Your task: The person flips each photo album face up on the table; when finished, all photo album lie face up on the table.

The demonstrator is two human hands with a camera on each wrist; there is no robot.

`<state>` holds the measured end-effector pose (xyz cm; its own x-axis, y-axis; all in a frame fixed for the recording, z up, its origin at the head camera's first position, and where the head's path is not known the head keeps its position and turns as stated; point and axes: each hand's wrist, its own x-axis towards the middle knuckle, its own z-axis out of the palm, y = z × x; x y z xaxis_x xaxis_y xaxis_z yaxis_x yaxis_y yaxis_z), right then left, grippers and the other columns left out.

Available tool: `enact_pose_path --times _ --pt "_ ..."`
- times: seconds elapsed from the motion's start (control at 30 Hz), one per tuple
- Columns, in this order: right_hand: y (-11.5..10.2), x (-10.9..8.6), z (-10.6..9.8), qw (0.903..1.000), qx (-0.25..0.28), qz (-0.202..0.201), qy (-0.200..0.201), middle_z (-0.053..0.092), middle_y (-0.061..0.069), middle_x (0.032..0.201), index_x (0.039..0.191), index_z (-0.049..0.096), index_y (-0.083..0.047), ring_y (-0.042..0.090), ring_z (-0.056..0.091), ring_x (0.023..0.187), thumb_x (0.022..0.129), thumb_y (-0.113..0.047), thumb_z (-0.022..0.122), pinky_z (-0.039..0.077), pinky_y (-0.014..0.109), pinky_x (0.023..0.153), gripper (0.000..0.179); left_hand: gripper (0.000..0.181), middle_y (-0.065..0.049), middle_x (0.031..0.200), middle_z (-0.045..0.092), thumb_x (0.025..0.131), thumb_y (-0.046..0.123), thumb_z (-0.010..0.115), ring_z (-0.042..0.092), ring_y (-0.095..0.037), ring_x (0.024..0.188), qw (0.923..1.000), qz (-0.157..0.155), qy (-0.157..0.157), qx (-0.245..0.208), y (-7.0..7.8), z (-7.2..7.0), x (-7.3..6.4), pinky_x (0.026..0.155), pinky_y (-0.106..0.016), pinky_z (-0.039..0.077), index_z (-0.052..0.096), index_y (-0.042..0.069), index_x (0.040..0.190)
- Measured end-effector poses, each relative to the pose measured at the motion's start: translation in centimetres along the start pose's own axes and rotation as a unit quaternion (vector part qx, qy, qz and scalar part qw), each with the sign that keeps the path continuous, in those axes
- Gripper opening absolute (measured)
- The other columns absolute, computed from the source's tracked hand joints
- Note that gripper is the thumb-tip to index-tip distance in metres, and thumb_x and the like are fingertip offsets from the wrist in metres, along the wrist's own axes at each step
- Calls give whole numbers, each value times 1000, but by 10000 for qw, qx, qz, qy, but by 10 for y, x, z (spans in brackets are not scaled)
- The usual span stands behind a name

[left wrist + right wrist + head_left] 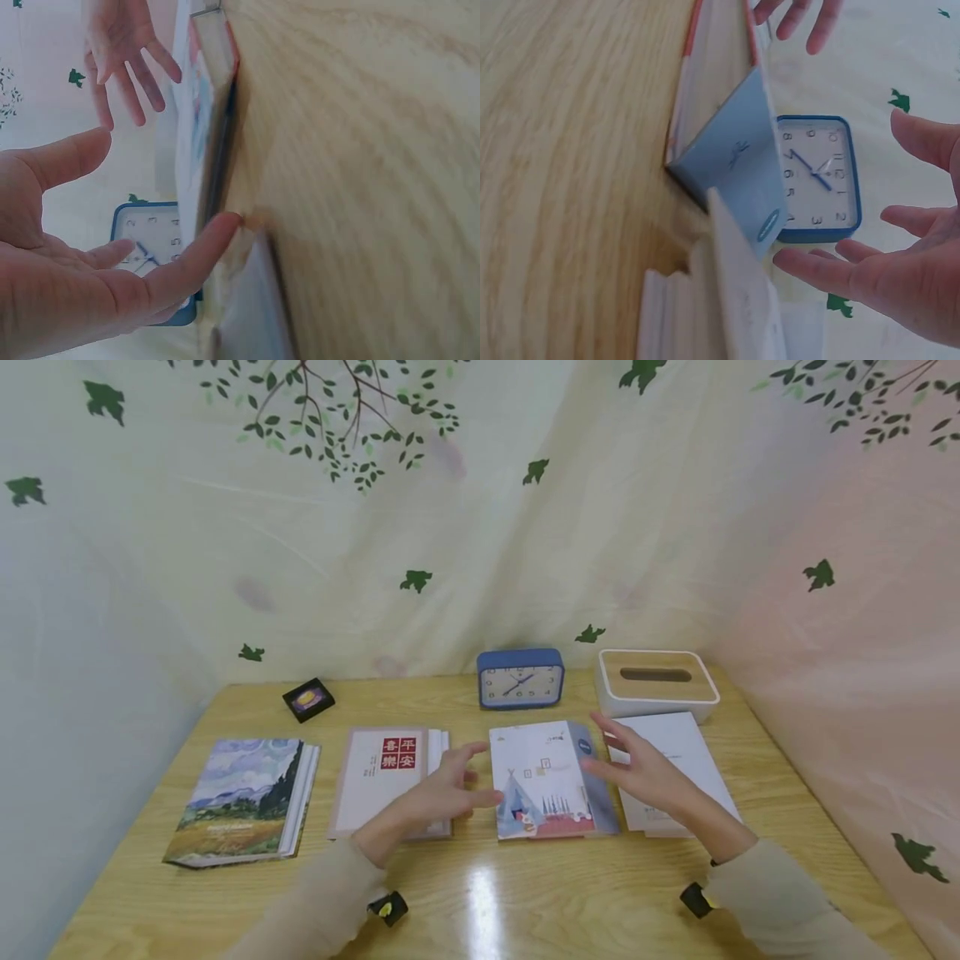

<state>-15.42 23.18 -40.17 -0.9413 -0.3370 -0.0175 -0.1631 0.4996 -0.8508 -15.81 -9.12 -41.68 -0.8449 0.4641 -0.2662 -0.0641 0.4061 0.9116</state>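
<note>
Both hands are empty, fingers spread, on either side of a book with a tent drawing [536, 760]. My left hand [446, 785] is over the right edge of a cream book with red square characters [378, 785], its thumb right at the tent book's left edge. My right hand [637, 768] is between the tent book and a white book [675, 756], fingertips near the tent book's blue-grey flap [735, 154]. In the right wrist view that flap stands out at an angle from the cover. The tent book lies face up on the table.
A book with a landscape painting [243, 802] lies at the far left. Along the back are a small black box [308, 699], a blue alarm clock [521, 680] and a white tissue box with a wooden top [657, 685]. A printed cloth [465, 527] hangs behind the wooden table [525, 893].
</note>
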Motion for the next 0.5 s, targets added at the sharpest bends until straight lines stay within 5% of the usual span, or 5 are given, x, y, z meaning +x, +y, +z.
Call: enact_pose_path --times 0.2,0.5 --pt "9 5 2 9999 -8 124 -88 13 21 167 162 17 -4 54 22 145 99 -30 68 33 63 111 85 93 -28 137 43 92 21 77 55 -37 118 9975 -48 -66 -704 -7 11 10 80 -42 60 17 9 161" --pt "11 10 6 9975 146 539 -424 11 21 167 163 14 -6 53 20 146 100 -32 67 23 67 114 86 99 -28 158 23 92 16 77 55 -37 123 9925 -346 -156 -1166 -13 17 14 81 -42 60 8 12 163"
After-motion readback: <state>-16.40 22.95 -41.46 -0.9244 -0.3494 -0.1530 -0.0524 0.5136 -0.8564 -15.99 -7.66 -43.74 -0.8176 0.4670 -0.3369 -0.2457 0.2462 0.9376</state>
